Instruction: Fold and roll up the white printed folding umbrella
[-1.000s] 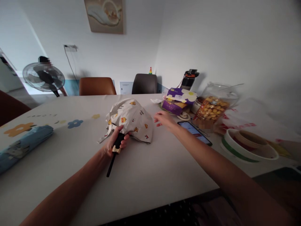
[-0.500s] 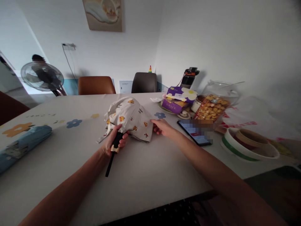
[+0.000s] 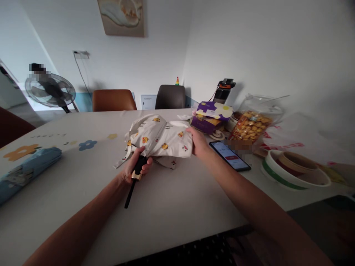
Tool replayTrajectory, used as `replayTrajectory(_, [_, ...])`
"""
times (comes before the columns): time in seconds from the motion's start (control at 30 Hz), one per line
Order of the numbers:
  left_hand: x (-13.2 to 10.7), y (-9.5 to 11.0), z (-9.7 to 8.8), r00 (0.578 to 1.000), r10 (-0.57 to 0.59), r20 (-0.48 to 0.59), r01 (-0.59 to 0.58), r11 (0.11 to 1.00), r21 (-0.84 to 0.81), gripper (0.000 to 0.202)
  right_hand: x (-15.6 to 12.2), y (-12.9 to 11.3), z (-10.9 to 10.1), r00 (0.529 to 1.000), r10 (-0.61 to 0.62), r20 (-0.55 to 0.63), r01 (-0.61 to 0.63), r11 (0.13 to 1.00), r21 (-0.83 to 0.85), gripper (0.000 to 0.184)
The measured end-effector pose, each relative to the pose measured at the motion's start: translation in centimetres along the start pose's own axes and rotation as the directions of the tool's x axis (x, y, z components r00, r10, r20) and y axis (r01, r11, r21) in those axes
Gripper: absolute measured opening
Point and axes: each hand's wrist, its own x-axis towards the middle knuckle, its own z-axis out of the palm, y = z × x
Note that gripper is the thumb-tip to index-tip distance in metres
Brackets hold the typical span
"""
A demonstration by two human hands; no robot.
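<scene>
A white folding umbrella (image 3: 155,138) with small yellow cartoon prints lies bunched over the table, its canopy loose and its black strap-like piece pointing toward me. My left hand (image 3: 138,165) is closed around the black handle at the near end of the canopy. On the right, my right hand (image 3: 198,142) pinches the edge of a canopy panel and holds it stretched out sideways; part of its fingers is hidden by the cloth. A white closing strap hangs from the canopy's left side onto the table.
A blue folded umbrella (image 3: 30,170) lies at the left. Right of my right hand are a phone (image 3: 230,156), a purple box (image 3: 212,116), a snack jar (image 3: 252,123) and stacked bowls (image 3: 294,170). Behind the table (image 3: 177,207) stand two chairs, a fan (image 3: 50,92) and a person.
My right hand has moved right and slightly up, drawing a canopy panel outward with it. My left hand keeps its hold on the handle. Behind the fan, the person has shifted left.
</scene>
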Motion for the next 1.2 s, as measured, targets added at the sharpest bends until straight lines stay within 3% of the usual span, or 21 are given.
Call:
replayTrajectory(0.13, [0.2, 0.0, -0.5, 0.997, -0.054, 0.048, 0.051, 0.997, 0.064, 0.054, -0.8, -1.0, 0.4, 0.997, 0.066, -0.029, -0.061, 0.988, 0.142, 0.007])
replayTrajectory(0.27, [0.1, 0.1, -0.4, 0.999, -0.023, 0.033, 0.021, 0.999, 0.050, 0.055, -1.8, 0.0, 0.0, 0.967, 0.206, 0.152, -0.235, 0.949, 0.210, 0.014])
replayTrajectory(0.33, [0.1, 0.1, -0.3, 1.000, -0.010, 0.018, 0.009, 1.000, 0.024, 0.055, -2.0, 0.8, -0.2, 0.944, 0.260, 0.203, -0.297, 0.938, 0.177, 0.016])
replayTrajectory(0.47, [0.0, 0.2, -0.4, 1.000, -0.013, 0.015, 0.013, 1.000, -0.008, 0.053, -1.9, 1.3, -0.6, 0.929, 0.337, 0.151, -0.349, 0.935, 0.059, 0.016])
replayTrajectory(0.83, [0.4, 0.1, -0.7, 0.999, -0.038, -0.001, 0.038, 0.999, 0.034, 0.053, -2.0, -1.7, 0.3, 0.978, 0.130, 0.161, -0.147, 0.984, 0.098, 0.015])
replayTrajectory(1.0, [0.6, -0.2, -1.1, 0.999, -0.048, 0.024, 0.047, 0.999, 0.023, 0.056, -2.1, -2.6, 0.8, 0.988, 0.089, 0.129, -0.107, 0.984, 0.144, 0.005])
replayTrajectory(1.2, [0.6, -0.6, -0.7, 0.999, 0.046, -0.020, -0.047, 0.999, -0.016, 0.042, -1.3, -3.9, 4.2, 0.993, -0.054, 0.103, 0.032, 0.978, 0.204, 0.014])
